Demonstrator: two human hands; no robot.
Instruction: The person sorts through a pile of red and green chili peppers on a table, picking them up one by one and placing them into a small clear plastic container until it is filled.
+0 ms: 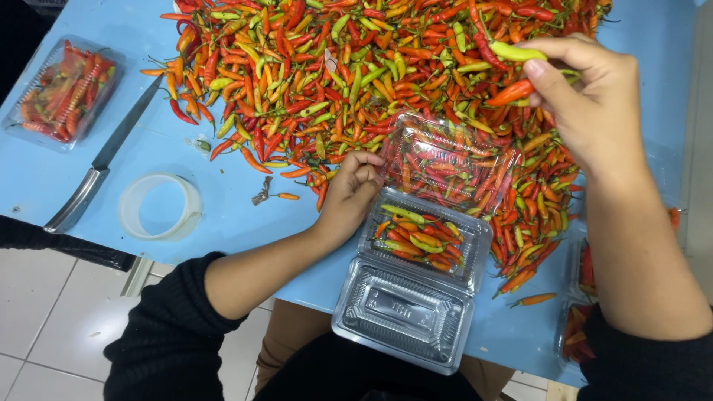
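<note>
Chillies [371, 67] heaped across far half of blue table [44, 178]. Right hand [587, 104] pinching green chilli [516, 52] and orange one above heap. Left hand [349, 197] curled loosely, steadying open clear box [423, 238], part-filled, near front edge. Knife [104, 156], tape ring [160, 206] toward left edge.

Red, orange and green chillies [356, 67] cover a pale blue bench [44, 178]; clear ribbed plastic boxes [405, 315], a steel-grey knife [104, 160], black sleeves [174, 334], white floor tiles [44, 312].

One head-worn camera looks steeply down — close over the blue table [44, 186] and both forearms.
</note>
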